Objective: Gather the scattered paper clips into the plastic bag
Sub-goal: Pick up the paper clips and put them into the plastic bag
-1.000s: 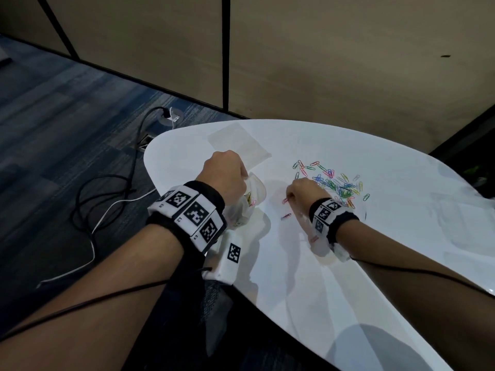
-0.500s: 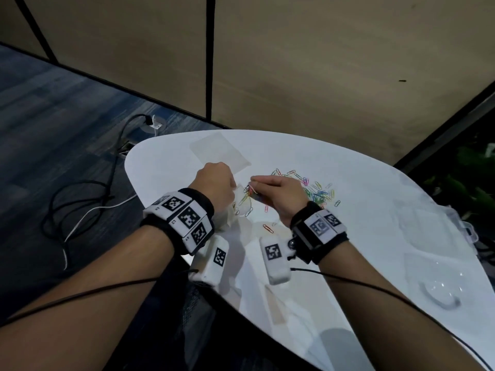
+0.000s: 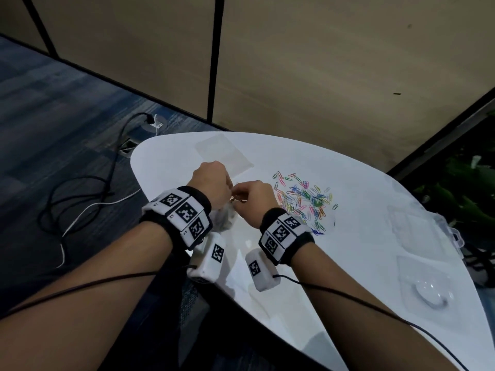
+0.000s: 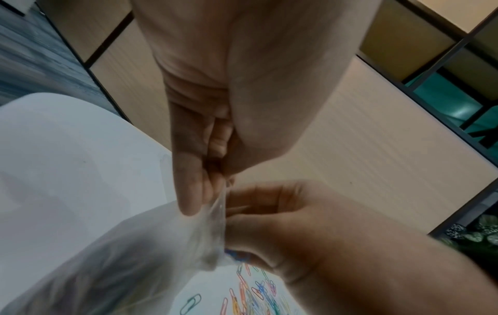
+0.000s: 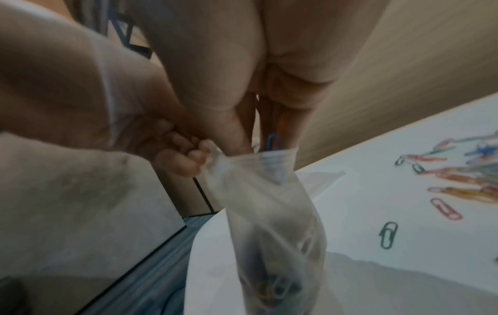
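Note:
My left hand (image 3: 211, 180) pinches the rim of a clear plastic bag (image 5: 269, 213) and holds it up above the white table (image 3: 348, 250); paper clips show dimly in the bag's bottom. My right hand (image 3: 251, 199) is at the bag's mouth, its fingers (image 5: 283, 119) pinching a few paper clips, a blue one (image 5: 273, 141) poking out over the opening. A scattered pile of coloured paper clips (image 3: 305, 199) lies on the table just right of my right hand. In the left wrist view the bag (image 4: 151, 255) hangs below my left fingers (image 4: 194, 187).
An empty clear bag (image 3: 225, 153) lies flat on the table behind my hands. Clear plastic lids and trays (image 3: 423, 285) sit at the table's right edge. Cables (image 3: 88, 188) trail over the blue carpet at left. A wooden wall panel stands behind the table.
My right hand lifted from the table beside the pile and came left to the bag's mouth with clips in its fingers. The left hand kept holding the bag.

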{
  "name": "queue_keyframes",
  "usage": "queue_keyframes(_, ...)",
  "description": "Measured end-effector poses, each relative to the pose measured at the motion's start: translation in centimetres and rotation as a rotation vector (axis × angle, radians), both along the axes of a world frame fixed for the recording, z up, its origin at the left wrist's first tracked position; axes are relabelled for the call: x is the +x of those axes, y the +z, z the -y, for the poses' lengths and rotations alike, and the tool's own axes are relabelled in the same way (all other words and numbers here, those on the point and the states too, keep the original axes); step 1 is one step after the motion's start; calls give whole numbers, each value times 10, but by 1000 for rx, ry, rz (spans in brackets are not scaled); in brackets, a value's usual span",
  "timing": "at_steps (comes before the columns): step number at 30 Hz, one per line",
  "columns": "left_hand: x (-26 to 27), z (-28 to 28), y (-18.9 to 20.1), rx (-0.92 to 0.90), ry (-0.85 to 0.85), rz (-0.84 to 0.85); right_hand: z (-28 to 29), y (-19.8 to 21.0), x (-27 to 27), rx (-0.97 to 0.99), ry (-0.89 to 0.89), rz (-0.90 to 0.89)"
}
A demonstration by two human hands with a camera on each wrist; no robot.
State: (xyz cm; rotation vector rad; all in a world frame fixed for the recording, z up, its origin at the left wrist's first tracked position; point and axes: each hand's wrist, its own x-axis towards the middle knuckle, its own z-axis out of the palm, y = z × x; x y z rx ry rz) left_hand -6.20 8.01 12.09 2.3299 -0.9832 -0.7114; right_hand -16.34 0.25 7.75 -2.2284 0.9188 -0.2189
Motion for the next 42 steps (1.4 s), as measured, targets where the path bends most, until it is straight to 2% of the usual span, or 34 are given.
queue_keyframes(6, 7, -7, 1, -5, 15, 6, 7, 4, 0, 16, 9, 154)
queue_keyframes(9, 11, -9, 1, -8, 36, 3, 22, -4, -7, 154, -188, 390)
queue_keyframes(10, 12, -9, 0, -8, 39, 0, 29, -10, -10, 131, -244, 390)
queue_keyframes(11, 12, -10, 0, -8, 40, -4, 35, -19, -14, 62, -245, 308)
queue_keyframes(12, 12, -10, -1, -8, 40, -7, 39, -28, -18, -26, -173, 166)
queue_keyframes(14, 13, -9, -2, -10, 39, 0, 38, -52, -23, -214, 157, -159)
queue_keyframes(16, 12, -9, -2, -6, 36, 10, 37, -78, -32, -401, 452, -384)
queue_keyframes(18, 11, -8, -1, 3, 29, 16, 47, -99, -45, -522, 518, -551)
queue_keyframes(20, 9, -7, 0, 12, 20, 24, 69, -109, -58, -555, 429, -637)
queue_keyframes(24, 6, -1, -1, 25, 6, 48, 113, -113, -77, -595, 292, -699)
queue_keyframes(28, 1, 6, -4, 44, -5, 52, 126, -111, -85, -535, 184, -583)
queue_keyframes(34, -6, 12, -6, 51, -23, 58, 132, -97, -79, -490, 128, -572)
queue_keyframes(36, -7, 13, -6, 57, -35, 65, 135, -93, -81, -398, 38, -577)
queue_keyframes(38, -8, 14, -5, 60, -42, 72, 140, -87, -85, -230, -138, -511)
queue_keyframes(42, -11, 16, -5, 58, -48, 78, 141, -73, -99, 197, -513, -104)
